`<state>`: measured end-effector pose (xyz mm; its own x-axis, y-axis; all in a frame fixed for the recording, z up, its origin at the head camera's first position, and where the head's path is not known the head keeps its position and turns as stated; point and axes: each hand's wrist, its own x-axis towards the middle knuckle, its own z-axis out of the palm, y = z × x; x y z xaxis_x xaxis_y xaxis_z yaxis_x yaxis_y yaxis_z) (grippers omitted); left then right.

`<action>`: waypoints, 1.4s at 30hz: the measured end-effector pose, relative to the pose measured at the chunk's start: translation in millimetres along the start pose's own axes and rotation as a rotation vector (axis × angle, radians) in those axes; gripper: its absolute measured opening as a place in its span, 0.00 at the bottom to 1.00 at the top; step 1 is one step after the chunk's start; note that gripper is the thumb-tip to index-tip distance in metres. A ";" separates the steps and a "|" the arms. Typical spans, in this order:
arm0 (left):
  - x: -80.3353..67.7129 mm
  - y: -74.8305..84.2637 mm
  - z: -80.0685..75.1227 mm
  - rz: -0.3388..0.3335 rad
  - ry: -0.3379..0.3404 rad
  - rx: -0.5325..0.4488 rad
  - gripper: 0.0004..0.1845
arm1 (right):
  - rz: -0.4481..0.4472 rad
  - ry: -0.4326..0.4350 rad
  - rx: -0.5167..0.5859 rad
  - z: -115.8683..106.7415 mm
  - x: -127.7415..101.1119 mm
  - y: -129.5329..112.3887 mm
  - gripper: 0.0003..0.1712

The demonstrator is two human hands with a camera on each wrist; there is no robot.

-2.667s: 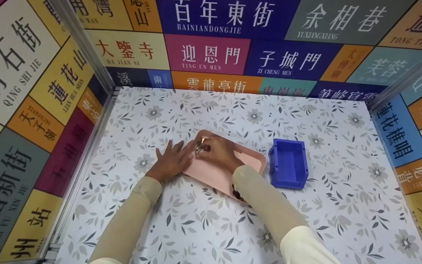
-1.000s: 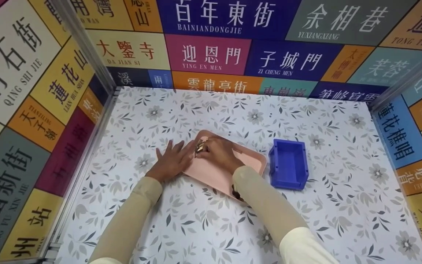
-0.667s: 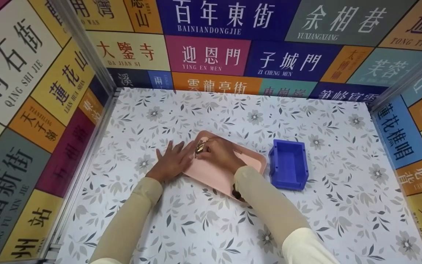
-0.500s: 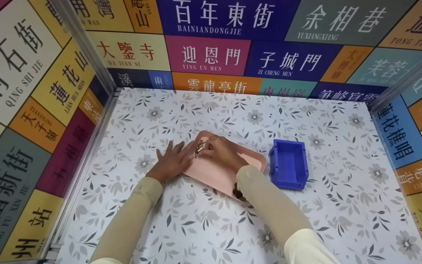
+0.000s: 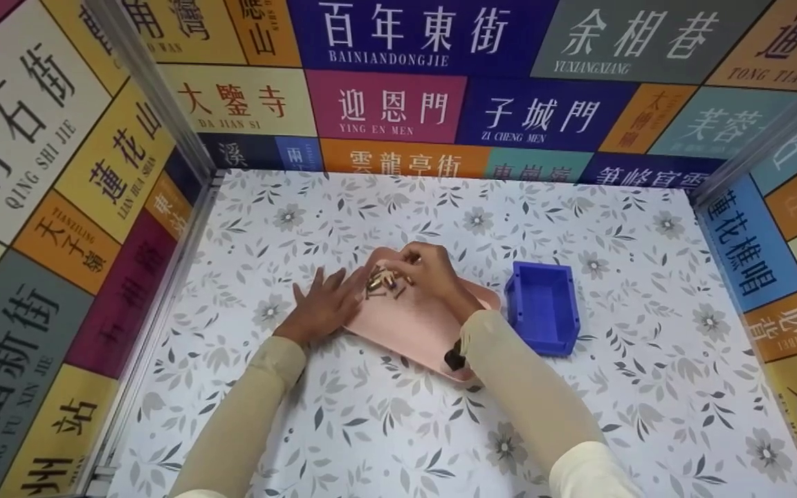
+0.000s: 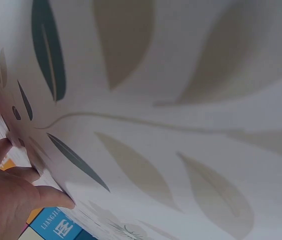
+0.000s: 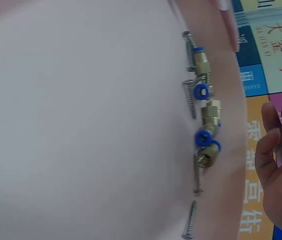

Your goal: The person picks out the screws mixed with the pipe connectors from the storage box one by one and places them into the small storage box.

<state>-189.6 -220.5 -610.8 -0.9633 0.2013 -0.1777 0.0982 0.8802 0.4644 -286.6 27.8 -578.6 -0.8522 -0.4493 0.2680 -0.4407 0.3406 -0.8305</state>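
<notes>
In the head view, a pink tray point(image 5: 398, 328) lies askew on the table. Screws point(image 7: 191, 100) and brass tube fittings with blue collars point(image 7: 209, 112) are loosely heaped near its far left end. My left hand point(image 5: 319, 304) rests with spread fingers at the tray's left edge, thumb side toward the heap. Above the heap's right side hovers my right hand point(image 5: 429, 270), fingers bent and thumb near the fingertips. Whether something small is between them is hidden. In the right wrist view, the right hand point(image 7: 281, 185) is partly cut off at the right edge.
A blue plastic bin point(image 5: 544, 308) stands just right of the tray. Flower-patterned paper covers the table point(image 5: 620, 415). Panels with large lettering point(image 5: 391, 104) wall in the back and both sides. A small dark object point(image 5: 454, 358) sits at my right cuff.
My right hand, earlier down at the heap, has lifted and shifted right and away from me, uncovering more screws and fittings. The left hand stays in place.
</notes>
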 end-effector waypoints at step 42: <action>1.2 0.7 0.6 -0.024 -0.038 -0.015 0.33 | 0.116 0.241 0.111 -129.1 -65.5 -22.6 0.13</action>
<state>-190.5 -219.4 -611.3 -0.9551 0.1966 -0.2215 0.0713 0.8786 0.4722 -257.2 156.2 -514.3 -0.9436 -0.1989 0.2648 -0.3136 0.2797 -0.9074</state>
